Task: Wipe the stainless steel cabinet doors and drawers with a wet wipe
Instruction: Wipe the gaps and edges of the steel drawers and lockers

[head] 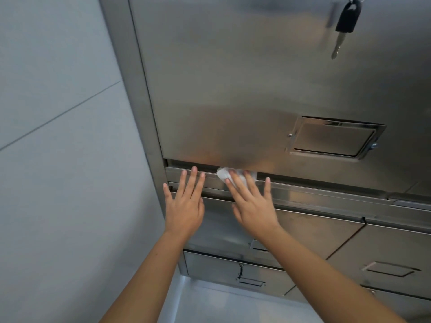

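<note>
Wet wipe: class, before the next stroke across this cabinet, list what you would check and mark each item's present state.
1. Wet wipe pressed under the right hand's flat fingers: ok.
2. Wipe on the rail below the upper door: ok.
3. Left hand open beside the wipe, holding nothing: ok.
4. Key hangs high on the door, away from both hands: ok.
5. Wipe moist enough: cannot tell.

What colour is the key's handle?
The key has a black handle and a silver blade, clearest in the head view, top right.
</note>
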